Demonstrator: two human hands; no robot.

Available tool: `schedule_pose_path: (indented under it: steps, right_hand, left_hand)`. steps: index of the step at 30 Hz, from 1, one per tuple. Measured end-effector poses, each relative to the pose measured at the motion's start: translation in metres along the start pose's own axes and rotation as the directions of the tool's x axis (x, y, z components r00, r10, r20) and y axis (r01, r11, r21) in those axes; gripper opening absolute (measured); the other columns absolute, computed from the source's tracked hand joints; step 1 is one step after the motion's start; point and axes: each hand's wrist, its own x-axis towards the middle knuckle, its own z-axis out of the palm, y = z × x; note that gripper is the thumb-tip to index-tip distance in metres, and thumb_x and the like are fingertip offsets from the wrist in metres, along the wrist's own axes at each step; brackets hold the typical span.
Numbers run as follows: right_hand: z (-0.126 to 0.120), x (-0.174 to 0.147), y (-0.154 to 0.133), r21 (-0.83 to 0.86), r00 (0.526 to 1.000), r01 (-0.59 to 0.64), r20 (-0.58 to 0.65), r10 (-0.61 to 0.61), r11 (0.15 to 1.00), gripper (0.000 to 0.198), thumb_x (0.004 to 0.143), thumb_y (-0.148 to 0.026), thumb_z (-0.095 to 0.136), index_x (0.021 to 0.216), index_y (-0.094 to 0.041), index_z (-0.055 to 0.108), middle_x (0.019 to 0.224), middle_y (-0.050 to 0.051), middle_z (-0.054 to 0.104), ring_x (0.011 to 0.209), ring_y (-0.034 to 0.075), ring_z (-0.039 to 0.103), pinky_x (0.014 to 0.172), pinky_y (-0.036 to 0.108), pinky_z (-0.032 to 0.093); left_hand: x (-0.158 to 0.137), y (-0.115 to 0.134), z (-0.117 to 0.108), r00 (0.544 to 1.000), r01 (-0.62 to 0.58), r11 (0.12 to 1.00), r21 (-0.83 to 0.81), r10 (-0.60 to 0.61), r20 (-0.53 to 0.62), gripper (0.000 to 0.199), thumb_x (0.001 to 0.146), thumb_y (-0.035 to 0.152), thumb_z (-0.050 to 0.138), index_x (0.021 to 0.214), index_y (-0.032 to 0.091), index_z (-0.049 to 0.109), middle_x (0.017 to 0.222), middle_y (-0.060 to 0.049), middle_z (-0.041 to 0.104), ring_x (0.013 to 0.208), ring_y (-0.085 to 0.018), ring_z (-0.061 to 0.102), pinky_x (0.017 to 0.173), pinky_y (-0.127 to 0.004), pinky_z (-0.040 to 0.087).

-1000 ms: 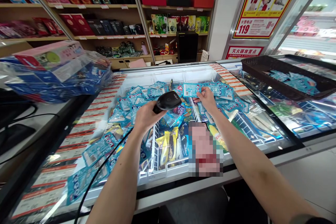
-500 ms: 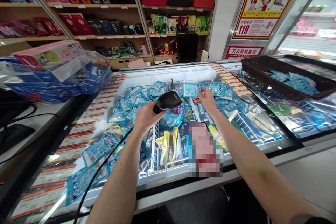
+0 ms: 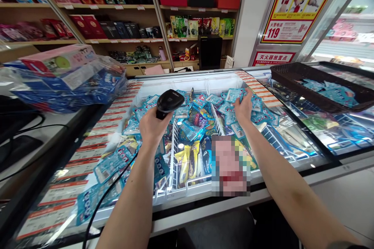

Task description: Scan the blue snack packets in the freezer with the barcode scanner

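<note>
My left hand is wrapped round the handle of a black barcode scanner, whose cable trails down the left. The scanner's head hangs over the open chest freezer. At the right of the freezer, my right hand has its fingers closed at a blue snack packet, partly hidden by the fingers. More blue packets lie around and beneath that hand. Others form a heap left of the scanner.
White wire dividers split the freezer. Yellow-wrapped ice creams lie in the front section, beside a pixelated pink patch. A brown basket with blue packets stands at right. Plastic-wrapped boxes are stacked at left.
My right hand has moved right with a blue packet, from the middle divider to the right-hand packets. My left hand has shifted left with the scanner, apart from the right hand.
</note>
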Motion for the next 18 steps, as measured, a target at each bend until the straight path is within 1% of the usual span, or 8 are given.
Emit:
schedule_pose_path:
  steps: [2, 5, 8, 10, 12, 14, 16, 18]
  right_hand:
    - [-0.004, 0.001, 0.0, -0.134, 0.998, 0.036, -0.039, -0.041, 0.99, 0.048, 0.089, -0.023, 0.035, 0.135, -0.011, 0.029, 0.113, 0.02, 0.055, 0.103, 0.03, 0.06, 0.085, 0.046, 0.048]
    - [-0.008, 0.0, -0.003, -0.316, 0.996, 0.068, -0.033, -0.083, 0.946, 0.048, 0.087, -0.018, 0.041, 0.134, -0.01, 0.038, 0.13, 0.024, 0.043, 0.119, 0.032, 0.047, 0.093, 0.047, 0.043]
    - [-0.011, -0.003, -0.007, -0.455, 0.996, 0.083, 0.012, -0.087, 0.887, 0.041, 0.088, -0.017, 0.042, 0.129, -0.013, 0.049, 0.14, 0.023, 0.035, 0.128, 0.035, 0.035, 0.098, 0.053, 0.036]
    - [-0.01, -0.004, -0.007, -0.491, 0.992, 0.122, 0.042, -0.117, 0.862, 0.039, 0.09, -0.017, 0.04, 0.126, -0.015, 0.054, 0.144, 0.02, 0.034, 0.129, 0.036, 0.031, 0.099, 0.056, 0.033]
    - [-0.008, -0.006, -0.007, -0.481, 0.979, 0.205, 0.087, -0.187, 0.853, 0.039, 0.091, -0.016, 0.039, 0.125, -0.017, 0.057, 0.144, 0.017, 0.039, 0.129, 0.036, 0.031, 0.099, 0.057, 0.031]
    - [-0.003, -0.007, -0.009, -0.422, 0.948, 0.316, 0.157, -0.275, 0.85, 0.039, 0.091, -0.018, 0.04, 0.126, -0.018, 0.058, 0.141, 0.014, 0.045, 0.128, 0.035, 0.034, 0.1, 0.056, 0.031]
    - [0.004, -0.009, -0.013, -0.314, 0.894, 0.436, 0.259, -0.365, 0.844, 0.039, 0.093, -0.023, 0.041, 0.128, -0.019, 0.057, 0.137, 0.012, 0.05, 0.127, 0.033, 0.037, 0.103, 0.054, 0.032]
    - [0.012, -0.012, -0.021, -0.175, 0.815, 0.535, 0.368, -0.449, 0.827, 0.039, 0.094, -0.028, 0.042, 0.129, -0.018, 0.056, 0.134, 0.011, 0.054, 0.126, 0.03, 0.041, 0.105, 0.049, 0.034]
  left_hand:
    - [0.0, 0.0, -0.001, 1.0, 0.012, 1.0, 0.001, -0.012, -0.003, 0.052, 0.076, 0.065, 0.05, 0.098, 0.021, 0.069, 0.089, -0.007, 0.07, 0.082, -0.027, 0.063, 0.06, -0.029, 0.037]
    - [0.0, 0.002, -0.002, 1.0, 0.015, 1.0, 0.005, -0.015, 0.016, 0.051, 0.077, 0.063, 0.05, 0.1, 0.022, 0.069, 0.091, -0.007, 0.07, 0.086, -0.027, 0.063, 0.064, -0.03, 0.04]
    - [0.0, 0.003, -0.003, 0.999, 0.03, 0.999, 0.015, -0.03, 0.034, 0.049, 0.077, 0.061, 0.051, 0.099, 0.021, 0.069, 0.093, -0.008, 0.07, 0.087, -0.028, 0.062, 0.066, -0.03, 0.042]
    - [0.0, 0.004, -0.004, 0.998, 0.041, 0.999, 0.017, -0.042, 0.042, 0.048, 0.076, 0.061, 0.052, 0.099, 0.021, 0.069, 0.092, -0.008, 0.07, 0.087, -0.028, 0.063, 0.067, -0.031, 0.042]
    - [0.0, 0.004, -0.005, 0.998, 0.047, 0.999, 0.012, -0.047, 0.045, 0.048, 0.076, 0.06, 0.053, 0.099, 0.021, 0.069, 0.092, -0.009, 0.07, 0.087, -0.029, 0.063, 0.067, -0.031, 0.043]
    - [0.0, 0.005, -0.007, 0.998, 0.051, 0.999, 0.005, -0.051, 0.047, 0.047, 0.076, 0.059, 0.053, 0.099, 0.021, 0.069, 0.092, -0.009, 0.07, 0.087, -0.029, 0.063, 0.066, -0.031, 0.043]
    - [0.0, 0.005, -0.008, 0.997, 0.056, 0.998, 0.005, -0.056, 0.055, 0.047, 0.076, 0.06, 0.053, 0.098, 0.021, 0.069, 0.092, -0.009, 0.07, 0.087, -0.029, 0.063, 0.067, -0.031, 0.043]
    - [0.0, 0.005, -0.01, 0.996, 0.06, 0.998, 0.008, -0.061, 0.063, 0.048, 0.076, 0.061, 0.053, 0.096, 0.021, 0.069, 0.092, -0.009, 0.07, 0.086, -0.029, 0.063, 0.066, -0.032, 0.043]
